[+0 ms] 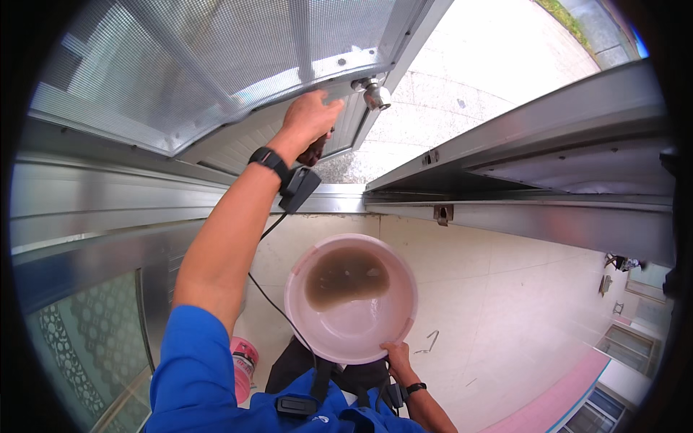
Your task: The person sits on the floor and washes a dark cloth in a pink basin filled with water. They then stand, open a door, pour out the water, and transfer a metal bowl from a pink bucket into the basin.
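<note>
My left hand [313, 115] is stretched out to a screen door [287, 122] with a mesh upper part, beside its round metal knob [375, 94]. A dark shape shows under the palm; whether it is shaded fingers or an object is unclear, and so is the contact with the door. Close to my body, my right hand [399, 356] grips the near right rim of a pink plastic basin [352, 330]. Murky brown water [346, 279] has pooled toward the far side of the basin, which looks tilted away from me.
The screen door stands open onto bright paving [433, 86]. A metal threshold [341, 197] crosses the doorway. At right is a metal door frame [530, 222] with a strike plate [443, 214]. A pink bucket [243, 368] stands on the tiled floor at my left, near a patterned glass panel [92, 335].
</note>
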Demonstrator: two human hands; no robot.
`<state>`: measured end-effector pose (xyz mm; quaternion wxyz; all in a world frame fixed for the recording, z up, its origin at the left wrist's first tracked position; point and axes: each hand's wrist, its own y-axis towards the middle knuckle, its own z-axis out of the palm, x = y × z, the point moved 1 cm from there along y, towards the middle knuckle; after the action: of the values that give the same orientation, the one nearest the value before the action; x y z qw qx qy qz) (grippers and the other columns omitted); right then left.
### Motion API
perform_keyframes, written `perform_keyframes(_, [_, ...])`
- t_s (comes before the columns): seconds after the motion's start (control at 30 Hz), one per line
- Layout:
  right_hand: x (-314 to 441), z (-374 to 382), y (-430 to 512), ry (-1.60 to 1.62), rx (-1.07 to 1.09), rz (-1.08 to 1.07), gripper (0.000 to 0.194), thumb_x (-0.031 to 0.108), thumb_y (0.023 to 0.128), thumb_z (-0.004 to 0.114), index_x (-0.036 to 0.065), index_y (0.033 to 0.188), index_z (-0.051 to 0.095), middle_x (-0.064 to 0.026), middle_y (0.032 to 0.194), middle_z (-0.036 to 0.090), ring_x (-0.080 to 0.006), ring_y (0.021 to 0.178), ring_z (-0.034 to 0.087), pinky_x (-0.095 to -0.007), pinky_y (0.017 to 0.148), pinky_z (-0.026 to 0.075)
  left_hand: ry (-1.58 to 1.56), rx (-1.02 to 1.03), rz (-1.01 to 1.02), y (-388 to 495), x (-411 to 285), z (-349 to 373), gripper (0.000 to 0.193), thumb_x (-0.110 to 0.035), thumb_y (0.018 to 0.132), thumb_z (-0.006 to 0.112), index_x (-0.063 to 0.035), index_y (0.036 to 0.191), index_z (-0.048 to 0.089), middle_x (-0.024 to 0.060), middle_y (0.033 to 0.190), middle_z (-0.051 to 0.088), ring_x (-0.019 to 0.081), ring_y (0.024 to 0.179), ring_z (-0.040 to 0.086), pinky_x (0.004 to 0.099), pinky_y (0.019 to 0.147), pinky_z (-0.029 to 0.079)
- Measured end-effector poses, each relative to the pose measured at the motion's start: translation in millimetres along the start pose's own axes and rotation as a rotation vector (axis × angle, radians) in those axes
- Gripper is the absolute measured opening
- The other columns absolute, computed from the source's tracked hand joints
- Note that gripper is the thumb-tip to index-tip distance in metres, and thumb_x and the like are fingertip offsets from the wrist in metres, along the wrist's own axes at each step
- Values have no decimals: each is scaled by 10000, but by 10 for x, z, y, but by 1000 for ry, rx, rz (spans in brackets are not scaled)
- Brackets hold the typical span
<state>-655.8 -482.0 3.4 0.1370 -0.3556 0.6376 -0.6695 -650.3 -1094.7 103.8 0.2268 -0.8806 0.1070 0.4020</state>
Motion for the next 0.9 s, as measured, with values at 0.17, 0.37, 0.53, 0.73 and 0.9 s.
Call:
perform_keyframes(0.17, [166,375,133,-29,81,-26,401,39,798,684,-137,1155,636,-189,1047,708,-285,904,698,-391,831,581,-22,-80,56,-647,104,-558,555,-351,951,656,31,1347,585,120,708,688,201,560,669,345,607,545])
perform_keyframes(0.37, [383,893,231,-122,81,-62,400,114,786,718,-115,1109,660,-138,1008,713,-227,858,685,-342,760,552,-295,-128,-34,-2116,385,-1221,384,-173,1006,629,-30,1357,569,12,596,596,71,478,549,267,428,412])
perform_keyframes(0.53, [636,1300,183,-95,116,-25,355,120,804,721,-96,1079,659,-121,992,702,-214,883,682,-346,714,568,-284,-201,-312,-2911,841,-1631,365,-118,1002,610,-32,1354,569,23,661,618,71,509,563,250,444,432])
perform_keyframes(0.73, [883,1687,418,27,185,41,311,73,822,689,-62,1091,608,-98,977,674,-231,869,681,-356,718,593,-271,-256,-370,-3448,1146,-1729,328,-81,988,604,20,1298,565,97,1308,655,89,581,617,251,509,502])
perform_keyframes(0.9, [1217,1929,943,231,346,142,324,32,841,647,-21,1155,586,-88,1015,660,-209,887,676,-316,711,580,-296,-377,-410,-3774,1115,-1657,289,-36,981,582,47,1255,547,137,1322,636,120,581,637,266,488,502])
